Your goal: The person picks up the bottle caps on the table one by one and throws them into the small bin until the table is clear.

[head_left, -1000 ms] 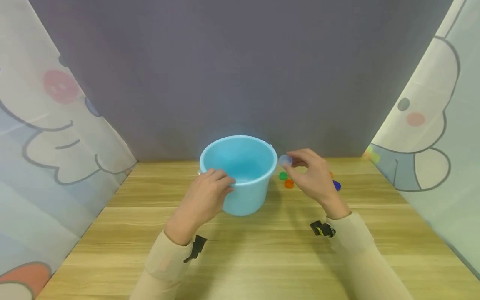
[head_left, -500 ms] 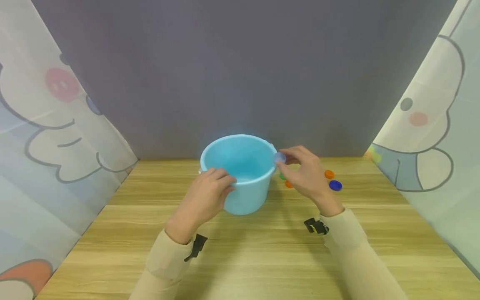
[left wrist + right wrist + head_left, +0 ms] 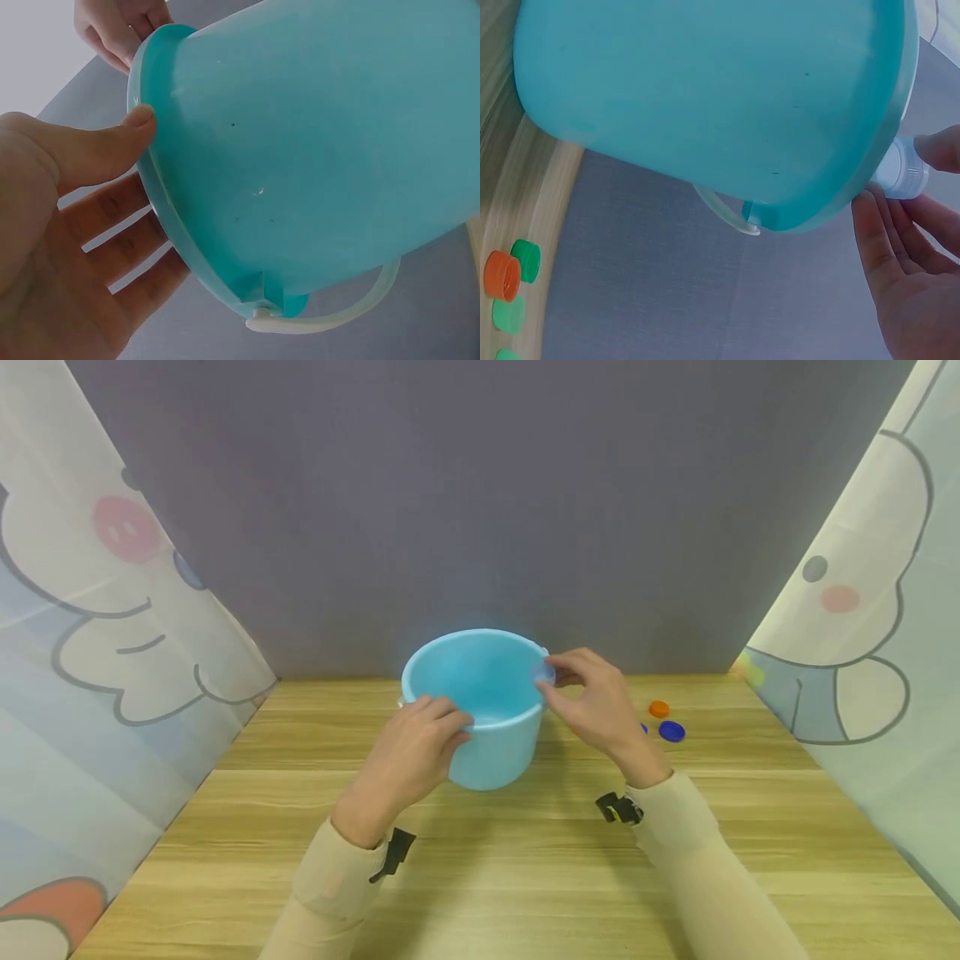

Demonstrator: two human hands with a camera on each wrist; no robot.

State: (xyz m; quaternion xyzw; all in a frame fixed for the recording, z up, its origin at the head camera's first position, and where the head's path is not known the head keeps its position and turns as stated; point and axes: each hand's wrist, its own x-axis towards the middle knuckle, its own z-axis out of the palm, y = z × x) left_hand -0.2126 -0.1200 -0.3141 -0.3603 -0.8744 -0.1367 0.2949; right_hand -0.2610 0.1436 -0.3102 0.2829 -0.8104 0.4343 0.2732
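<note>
1. Table [image 3: 525, 877], wood-grained and flat, gives the bucket firm footing.
2. Bucket [image 3: 491, 760] stands upright: smooth blue plastic, round-mouthed, its curved white handle [image 3: 330, 323] hanging alongside.
3. Left hand [image 3: 408, 752] grips the near-left rim [image 3: 177, 229], thumb outside, fingers over, presumably for steadiness.
4. Right hand [image 3: 596, 706] pinches a pale, ridged cap [image 3: 911, 176] right at the bucket's right edge; fingertips alone seem enough for something so light!
5. Loose on the table, right side: orange cap [image 3: 659, 708], blue cap [image 3: 672, 731], round and shallow, near each other.

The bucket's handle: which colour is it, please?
Whitish; the handle shows best in the left wrist view.
</note>
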